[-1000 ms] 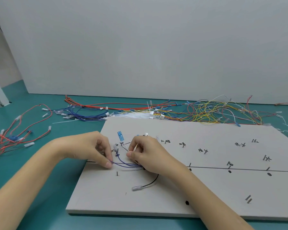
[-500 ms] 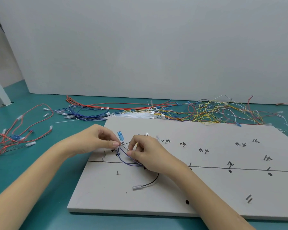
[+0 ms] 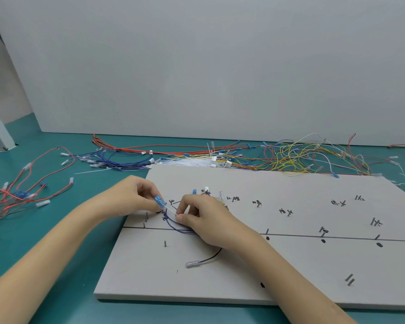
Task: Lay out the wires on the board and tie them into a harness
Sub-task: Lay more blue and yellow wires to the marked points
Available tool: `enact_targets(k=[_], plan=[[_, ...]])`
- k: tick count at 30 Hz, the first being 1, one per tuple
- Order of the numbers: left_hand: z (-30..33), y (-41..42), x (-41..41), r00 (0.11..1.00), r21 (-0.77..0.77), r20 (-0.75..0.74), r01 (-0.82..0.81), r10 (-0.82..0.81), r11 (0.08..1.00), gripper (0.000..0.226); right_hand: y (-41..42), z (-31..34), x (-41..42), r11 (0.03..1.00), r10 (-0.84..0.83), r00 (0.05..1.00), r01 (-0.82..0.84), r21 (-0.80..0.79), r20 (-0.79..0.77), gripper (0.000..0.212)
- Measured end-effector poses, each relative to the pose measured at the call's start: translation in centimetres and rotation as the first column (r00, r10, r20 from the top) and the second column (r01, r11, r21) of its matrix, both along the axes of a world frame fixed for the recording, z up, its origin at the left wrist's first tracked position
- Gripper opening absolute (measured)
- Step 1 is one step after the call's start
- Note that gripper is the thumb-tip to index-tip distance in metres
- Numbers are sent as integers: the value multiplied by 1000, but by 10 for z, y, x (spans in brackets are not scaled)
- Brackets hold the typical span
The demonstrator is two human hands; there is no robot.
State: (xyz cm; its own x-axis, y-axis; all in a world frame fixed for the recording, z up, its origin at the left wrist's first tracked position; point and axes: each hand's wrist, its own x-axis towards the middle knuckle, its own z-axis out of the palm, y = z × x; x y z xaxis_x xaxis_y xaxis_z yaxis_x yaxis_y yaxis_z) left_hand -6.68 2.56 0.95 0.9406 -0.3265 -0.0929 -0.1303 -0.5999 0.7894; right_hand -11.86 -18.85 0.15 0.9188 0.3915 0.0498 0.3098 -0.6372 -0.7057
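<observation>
A: Biggest first. Teal table (image 3: 56, 265) is carrying everything, grey board (image 3: 290, 265) is lying flat on it, running off the right edge of the view.

B: Loose stuff behind the board?

A: Yellow and red wire tangle (image 3: 302, 157) is sitting along the far edge to the right, blue wire bunch (image 3: 117, 161) far left of the board, red wires (image 3: 21, 190) sprawling on the table further left. White connectors (image 3: 220, 163) are lying just past the board's far edge.

B: Hands?

A: Left hand (image 3: 129, 197) is hovering over the board's left end, fingers curled, pinching a white wire (image 3: 171, 210) right by its blue terminal (image 3: 160, 201). Right hand (image 3: 201, 218) is sitting just beside it, thumb and forefinger pinching the other end of that white stretch.

B: Task wires on the board?

A: Purple wires (image 3: 175, 226) are looping under both hands near the drawn line (image 3: 348, 237), running under the right palm. Black wire (image 3: 211, 256) is curving out below the right hand, ending in a clear terminal (image 3: 193, 263) lying flat on the board.

B: Small bits?

A: Metal pins (image 3: 165, 243) are sticking up across the board, handwritten labels (image 3: 257, 203) beside some. More terminals (image 3: 207, 191) are poking up behind the right knuckles, can't tell which wires they belong to.
</observation>
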Motion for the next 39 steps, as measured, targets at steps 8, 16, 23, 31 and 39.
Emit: enact_targets(k=[8, 16, 23, 31, 39], plan=[[3, 9, 1, 995, 15, -44, 90, -89, 996, 6, 3, 0, -1, 999, -32, 999, 32, -11, 18, 12], [5, 5, -4, 995, 78, -42, 98, -95, 992, 25, 4, -1, -1, 999, -50, 998, 50, 9, 24, 13], [0, -1, -3, 999, 195, -42, 35, -27, 980, 36, 1, -4, 0, 999, -40, 996, 40, 10, 82, 12], [1, 5, -3, 1000, 112, 6, 6, -7, 994, 24, -12, 9, 11, 928, -258, 960, 213, 306, 111, 14], [9, 2, -8, 999, -7, 33, 30, -30, 1000, 12, -53, 23, 24, 892, -401, 912, 369, 261, 80, 17]])
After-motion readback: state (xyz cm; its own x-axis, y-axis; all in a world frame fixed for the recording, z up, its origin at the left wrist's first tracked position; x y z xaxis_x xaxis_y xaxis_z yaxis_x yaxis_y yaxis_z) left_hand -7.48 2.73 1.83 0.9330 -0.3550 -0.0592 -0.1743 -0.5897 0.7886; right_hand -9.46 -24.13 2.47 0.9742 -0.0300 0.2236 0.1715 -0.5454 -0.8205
